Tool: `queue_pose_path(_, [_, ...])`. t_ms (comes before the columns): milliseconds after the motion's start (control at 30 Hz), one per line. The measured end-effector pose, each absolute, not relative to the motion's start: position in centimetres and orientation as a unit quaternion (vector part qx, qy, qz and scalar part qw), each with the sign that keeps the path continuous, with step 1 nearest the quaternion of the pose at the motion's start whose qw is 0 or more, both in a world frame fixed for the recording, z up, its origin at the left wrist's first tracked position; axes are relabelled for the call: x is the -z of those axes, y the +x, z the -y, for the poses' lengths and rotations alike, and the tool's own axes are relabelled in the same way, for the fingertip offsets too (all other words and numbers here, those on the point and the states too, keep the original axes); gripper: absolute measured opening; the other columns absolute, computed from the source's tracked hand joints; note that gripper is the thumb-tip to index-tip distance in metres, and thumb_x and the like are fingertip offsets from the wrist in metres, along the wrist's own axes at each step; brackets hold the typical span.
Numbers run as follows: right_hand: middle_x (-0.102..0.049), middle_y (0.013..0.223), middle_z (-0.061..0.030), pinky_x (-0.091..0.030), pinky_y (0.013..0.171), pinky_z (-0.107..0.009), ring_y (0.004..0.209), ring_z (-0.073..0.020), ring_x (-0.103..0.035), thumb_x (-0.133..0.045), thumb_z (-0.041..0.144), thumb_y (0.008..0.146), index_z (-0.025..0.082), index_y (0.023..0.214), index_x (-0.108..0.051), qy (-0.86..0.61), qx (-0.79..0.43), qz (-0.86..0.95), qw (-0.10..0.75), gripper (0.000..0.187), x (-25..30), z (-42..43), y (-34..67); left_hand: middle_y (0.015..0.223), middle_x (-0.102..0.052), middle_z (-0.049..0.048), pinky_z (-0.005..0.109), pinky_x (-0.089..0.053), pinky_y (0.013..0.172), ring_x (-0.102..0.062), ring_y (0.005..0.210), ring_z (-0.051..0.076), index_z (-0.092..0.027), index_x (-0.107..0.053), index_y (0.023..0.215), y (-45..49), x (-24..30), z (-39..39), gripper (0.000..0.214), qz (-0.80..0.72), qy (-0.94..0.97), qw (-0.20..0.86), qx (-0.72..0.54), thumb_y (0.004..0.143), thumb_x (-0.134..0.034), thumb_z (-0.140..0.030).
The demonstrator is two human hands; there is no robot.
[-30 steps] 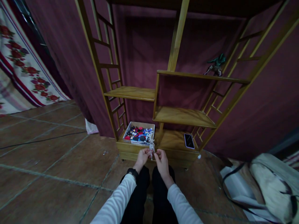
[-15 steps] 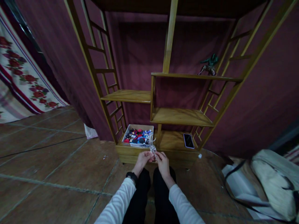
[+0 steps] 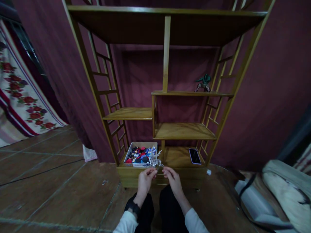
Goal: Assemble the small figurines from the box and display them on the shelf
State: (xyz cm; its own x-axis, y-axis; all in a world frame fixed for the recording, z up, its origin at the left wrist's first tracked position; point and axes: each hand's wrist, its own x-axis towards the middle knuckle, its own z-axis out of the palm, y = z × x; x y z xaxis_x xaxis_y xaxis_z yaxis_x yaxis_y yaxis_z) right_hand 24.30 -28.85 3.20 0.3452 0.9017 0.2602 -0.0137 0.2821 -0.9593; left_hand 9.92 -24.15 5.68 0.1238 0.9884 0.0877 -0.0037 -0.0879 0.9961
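Note:
Both of my hands are raised in front of the low shelf, fingertips pinched and a small gap between them. A pale, silvery, spiky figurine-like piece stands up from my fingertips; its exact kind is too small to tell. Its lower end is pinched by my left hand, which has a black watch at the wrist. My right hand pinches a thin, clear-looking bit at the piece's right side. Just behind is a white open box full of small colourful figures, partly hidden by the piece.
A wooden shelf unit stands ahead, with a phone lying on its bottom board. A dark green figurine stands on an upper right shelf. Bags sit on the floor at right. A cable crosses the floor at left.
My view has tilted up, so more of the upper shelf shows. My hands have moved slightly apart, and the pale piece now shows more spread-out parts above my fingers.

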Motion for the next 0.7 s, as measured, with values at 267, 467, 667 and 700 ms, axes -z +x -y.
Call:
queue_pose_path(267, [-0.065,0.086,-0.006,-0.05,0.072,-0.03,0.08,-0.0202,-0.062,-0.048,0.038,0.084,0.024,0.089,-0.069,-0.492,-0.156,0.594,0.617,0.026,-12.0,29.1,26.7,0.073,-0.07,0.004,0.029,-0.047,0.065,-0.063,0.068,0.022,-0.022,-0.07,0.078,10.9,-13.7,24.3,0.02,-0.437,0.704,0.323,-0.458,0.068,-0.063,-0.038])
queue_pose_path(467, [-0.062,0.083,-0.0042,-0.047,0.07,-0.028,0.078,-0.0176,-0.059,-0.049,0.034,0.084,0.024,0.093,-0.068,-0.479,-0.067,0.622,0.616,0.023,-21.2,29.4,30.2,0.081,-0.071,0.0031,0.028,-0.045,0.069,-0.065,0.075,0.022,-0.025,-0.071,0.083,13.7,-23.8,24.6,0.02,-0.393,0.763,0.205,-0.471,0.072,-0.061,-0.038])
queue_pose_path(667, [-0.062,0.081,-0.0042,-0.049,0.059,-0.025,0.067,-0.0138,-0.056,-0.056,0.036,0.078,0.02,0.095,-0.068,-0.455,-0.008,0.606,0.653,0.025,-30.1,29.2,34.3,0.082,-0.071,0.0036,0.025,-0.042,0.066,-0.063,0.072,0.018,-0.023,-0.071,0.086,17.5,-33.9,24.7,0.021,-0.345,0.798,0.113,-0.481,0.074,-0.061,-0.037])
queue_pose_path(700, [-0.063,0.082,-0.0046,-0.049,0.055,-0.024,0.064,-0.013,-0.056,-0.058,0.036,0.077,0.02,0.095,-0.068,-0.448,-0.014,0.603,0.66,0.027,-31.6,29.0,35.1,0.08,-0.071,0.004,0.024,-0.042,0.064,-0.062,0.071,0.018,-0.022,-0.071,0.085,18.2,-35.5,24.5,0.021,-0.344,0.804,0.107,-0.474,0.074,-0.062,-0.037])
